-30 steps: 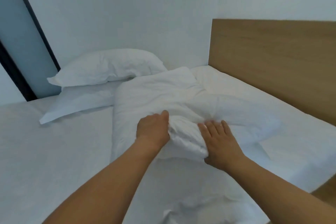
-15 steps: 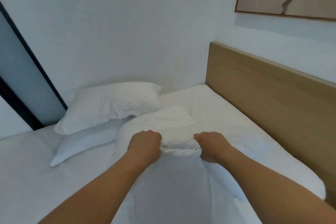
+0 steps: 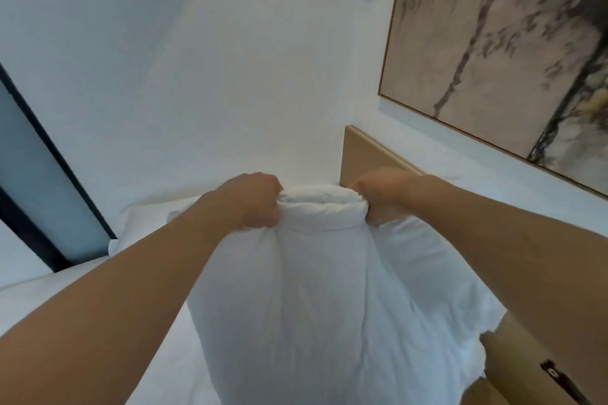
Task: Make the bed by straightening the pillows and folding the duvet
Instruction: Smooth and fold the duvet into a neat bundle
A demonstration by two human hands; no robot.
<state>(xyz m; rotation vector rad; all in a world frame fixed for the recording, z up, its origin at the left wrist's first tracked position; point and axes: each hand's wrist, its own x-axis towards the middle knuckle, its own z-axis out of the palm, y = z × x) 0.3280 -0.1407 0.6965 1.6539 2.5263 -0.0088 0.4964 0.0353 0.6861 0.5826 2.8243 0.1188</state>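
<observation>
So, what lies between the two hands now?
In the head view, the bunched top edge of the white duvet spans from left hand to right hand.

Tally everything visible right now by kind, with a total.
Hands: 2, left hand and right hand, each with a grip on the duvet
Duvet: 1
Pillow: 1, partly hidden
Headboard: 1
Framed picture: 1
Total: 6

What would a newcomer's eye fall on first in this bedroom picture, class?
The white duvet fills the centre, lifted and bunched at its top edge between the left hand and right hand. At upper right, a large framed tree painting hangs above the wooden headboard.
</observation>
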